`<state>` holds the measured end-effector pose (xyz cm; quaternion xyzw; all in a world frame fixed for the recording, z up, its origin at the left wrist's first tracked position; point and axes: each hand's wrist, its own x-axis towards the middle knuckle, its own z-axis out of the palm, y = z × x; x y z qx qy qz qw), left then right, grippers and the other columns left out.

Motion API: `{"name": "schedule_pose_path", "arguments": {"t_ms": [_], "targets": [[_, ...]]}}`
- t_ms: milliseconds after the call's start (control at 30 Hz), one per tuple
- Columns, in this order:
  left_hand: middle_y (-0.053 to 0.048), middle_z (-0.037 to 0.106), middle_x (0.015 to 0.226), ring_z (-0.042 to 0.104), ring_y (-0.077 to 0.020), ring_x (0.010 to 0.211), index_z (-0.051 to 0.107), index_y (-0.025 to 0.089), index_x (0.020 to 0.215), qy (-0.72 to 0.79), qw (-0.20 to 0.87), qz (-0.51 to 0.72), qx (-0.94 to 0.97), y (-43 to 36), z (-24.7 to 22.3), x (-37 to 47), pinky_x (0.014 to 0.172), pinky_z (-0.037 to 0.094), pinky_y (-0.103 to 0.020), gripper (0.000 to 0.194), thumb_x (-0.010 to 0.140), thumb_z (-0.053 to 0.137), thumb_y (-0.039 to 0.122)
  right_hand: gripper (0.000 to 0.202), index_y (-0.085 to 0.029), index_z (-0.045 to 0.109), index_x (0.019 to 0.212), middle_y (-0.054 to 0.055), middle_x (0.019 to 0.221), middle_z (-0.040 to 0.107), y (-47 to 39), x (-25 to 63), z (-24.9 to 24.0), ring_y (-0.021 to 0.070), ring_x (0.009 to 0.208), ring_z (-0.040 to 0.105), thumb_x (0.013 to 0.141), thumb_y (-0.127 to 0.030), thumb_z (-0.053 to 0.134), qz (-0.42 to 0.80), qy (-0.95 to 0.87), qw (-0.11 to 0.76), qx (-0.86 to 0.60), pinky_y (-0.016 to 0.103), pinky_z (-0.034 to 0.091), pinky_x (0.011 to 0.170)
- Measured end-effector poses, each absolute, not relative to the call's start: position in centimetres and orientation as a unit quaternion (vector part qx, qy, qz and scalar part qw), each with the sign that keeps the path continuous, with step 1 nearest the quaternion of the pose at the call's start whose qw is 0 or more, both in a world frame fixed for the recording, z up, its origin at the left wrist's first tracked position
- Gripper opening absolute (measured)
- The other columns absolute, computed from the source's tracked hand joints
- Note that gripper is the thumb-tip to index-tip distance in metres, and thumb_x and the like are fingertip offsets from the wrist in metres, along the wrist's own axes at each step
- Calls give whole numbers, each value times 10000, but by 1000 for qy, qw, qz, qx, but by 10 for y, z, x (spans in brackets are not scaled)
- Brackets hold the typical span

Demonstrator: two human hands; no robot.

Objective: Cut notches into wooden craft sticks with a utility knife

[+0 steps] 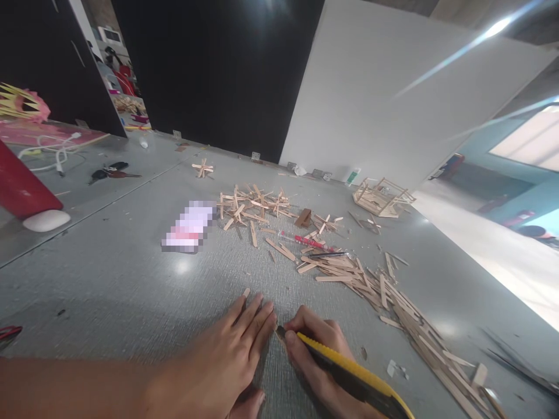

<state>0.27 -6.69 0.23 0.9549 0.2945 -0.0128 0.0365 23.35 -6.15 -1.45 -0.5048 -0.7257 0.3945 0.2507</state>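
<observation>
My left hand (240, 349) lies palm down on the grey tabletop, its fingers stretched out over a thin wooden stick. Only a rounded tip of the wooden stick (247, 292) shows beyond the fingers; most of it is covered. Close beside these fingertips, my right hand (312, 343) is wrapped round a yellow and black utility knife (356, 372). The knife's blade end points down and left, close to a bit of wood near the left fingers. Whether the blade touches the wood cannot be made out.
Loose craft sticks (406, 314) spread along the right side, with star-shaped stick pieces (257, 201) farther back. A phone (190, 227) lies at centre left. Beyond are a red screwdriver (312, 241), a stick frame (384, 198), keys (109, 173) and a red bottle (26, 183).
</observation>
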Motion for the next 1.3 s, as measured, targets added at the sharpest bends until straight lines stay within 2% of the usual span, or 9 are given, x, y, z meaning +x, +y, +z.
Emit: {"name": "schedule_pose_path", "arguments": {"t_ms": [167, 367, 500, 733, 1000, 1300], "targets": [[-324, 397, 1582, 420, -479, 1489, 456, -84, 1544, 290, 18, 8, 957, -67, -3, 1, 1206, 284, -582, 737, 1097, 386, 498, 336, -224, 599, 869, -46, 621, 495, -61, 234, -15, 139, 564, 473, 1052, -483, 487, 380, -737, 254, -498, 272, 360, 578], [-304, 460, 1571, 468, -429, 1473, 499, -67, 1530, 295, 8, 41, 955, -68, -8, 1, 1246, 221, -524, 738, 1075, 438, 512, 338, -224, 592, 860, -42, 635, 516, -61, 235, -17, 138, 580, 489, 1058, -478, 488, 382, -737, 251, -498, 276, 374, 612], [-287, 454, 1584, 447, -419, 1490, 487, -50, 1544, 298, 15, 37, 954, -68, -8, 1, 1253, 212, -522, 737, 1077, 425, 517, 358, -224, 569, 839, -57, 604, 468, -60, 234, -16, 125, 533, 434, 1063, -491, 485, 401, -729, 266, -488, 269, 334, 553], [-332, 404, 1581, 422, -475, 1490, 443, -85, 1552, 283, 9, 7, 959, -68, -4, 0, 1207, 278, -575, 746, 1102, 347, 501, 371, -233, 508, 791, -56, 615, 463, -60, 233, -19, 120, 545, 418, 1077, -470, 495, 411, -725, 281, -475, 260, 326, 540], [-351, 457, 1548, 458, -484, 1461, 480, -107, 1523, 274, -32, 19, 961, -66, -9, 1, 1225, 215, -583, 749, 1068, 396, 482, 294, -242, 435, 799, -68, 652, 439, -58, 235, -18, 101, 536, 421, 1076, -332, 477, 352, -779, 283, -435, 248, 308, 540], [-324, 500, 1531, 500, -460, 1439, 526, -86, 1501, 271, -53, 27, 961, -64, -4, 2, 1194, 277, -559, 730, 1079, 369, 489, 412, -250, 419, 743, -36, 627, 505, -60, 236, -7, 143, 581, 462, 1093, -467, 416, 359, -768, 257, -464, 293, 394, 638]]}}
